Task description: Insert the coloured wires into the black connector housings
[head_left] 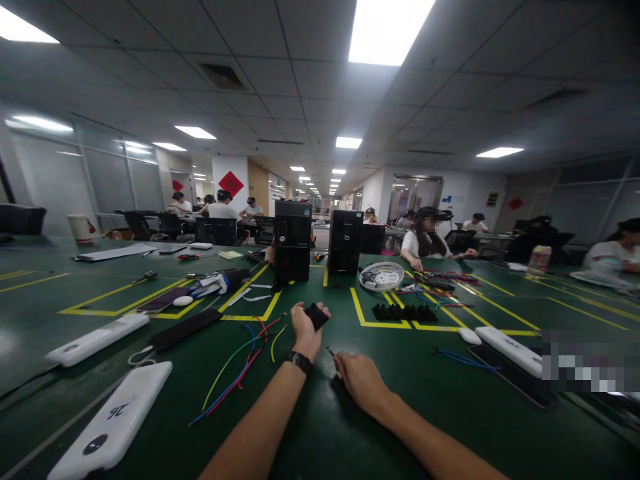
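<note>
My left hand (306, 328), with a dark band on its wrist, is closed around a small black block (316, 316), palm turned up. Just below and to the right, my right hand (361, 380) pinches a thin dark rod-like tool (329, 351) whose tip points up and left toward the block, apart from it. Most of that tool is hidden by the fingers, so its kind is unclear. Loose red, blue, green and yellow wires (235, 373) lie on the green tabletop (300, 440) left of my left hand. A row of black blocks (405, 312) sits ahead on the right.
Two black boxes (293, 241) (345, 241) stand upright ahead. A white basket (381, 275) is beside them. White power banks (113, 420) (509, 350) lie at both sides, and blue wires (467, 360) at right. Across the table a person (425, 243) handles a pile of wires (445, 280).
</note>
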A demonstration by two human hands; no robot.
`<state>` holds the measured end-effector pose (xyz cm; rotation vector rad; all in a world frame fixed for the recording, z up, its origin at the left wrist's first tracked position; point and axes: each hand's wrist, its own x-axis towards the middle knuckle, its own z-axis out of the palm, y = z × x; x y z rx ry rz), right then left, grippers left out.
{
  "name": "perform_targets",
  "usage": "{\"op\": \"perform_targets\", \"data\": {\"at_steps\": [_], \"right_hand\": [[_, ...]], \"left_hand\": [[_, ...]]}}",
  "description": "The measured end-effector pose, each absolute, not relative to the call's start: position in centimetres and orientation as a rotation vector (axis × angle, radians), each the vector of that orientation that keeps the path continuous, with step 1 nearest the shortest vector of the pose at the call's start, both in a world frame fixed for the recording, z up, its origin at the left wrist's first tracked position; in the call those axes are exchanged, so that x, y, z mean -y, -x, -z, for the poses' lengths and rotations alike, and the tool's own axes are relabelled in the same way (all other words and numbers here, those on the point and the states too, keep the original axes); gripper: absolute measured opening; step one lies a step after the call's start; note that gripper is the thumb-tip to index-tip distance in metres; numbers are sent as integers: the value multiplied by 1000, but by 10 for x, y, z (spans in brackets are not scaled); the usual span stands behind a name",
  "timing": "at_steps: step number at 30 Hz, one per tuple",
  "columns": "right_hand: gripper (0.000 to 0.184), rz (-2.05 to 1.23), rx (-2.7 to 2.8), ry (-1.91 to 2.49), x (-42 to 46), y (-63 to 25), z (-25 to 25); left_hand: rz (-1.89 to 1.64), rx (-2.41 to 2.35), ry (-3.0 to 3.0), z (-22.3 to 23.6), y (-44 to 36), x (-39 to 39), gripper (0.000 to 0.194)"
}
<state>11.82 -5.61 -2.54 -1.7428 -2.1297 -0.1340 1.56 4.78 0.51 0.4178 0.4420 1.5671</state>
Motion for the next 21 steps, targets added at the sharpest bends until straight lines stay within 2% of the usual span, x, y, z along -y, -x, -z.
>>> {"op": "perform_targets", "data": {"at_steps": [3, 7, 10, 14, 18, 21], "right_hand": [[34, 72, 2040, 1746, 51, -121, 27], [37, 20, 1822, 1725, 42, -135, 19], [29, 59, 1846, 1562, 41, -142, 12], [52, 4, 2095, 1302, 39, -143, 9], [41, -121, 2153, 1333, 12, -153, 15], [33, -130, 2114, 1501, -23, -164, 17]], "left_hand": [[-1577, -545, -620, 1, -4, -53, 21], [-1334, -807, -973, 18, -6, -48, 16], [-1265, -858, -1063, 25, -15, -43, 15], [-1285, -952, -1170, 29, -20, -40, 14], [-1357, -1054, -1235, 29, -13, -43, 20], [-1591, -1143, -1410, 22, -8, -39, 23]]}}
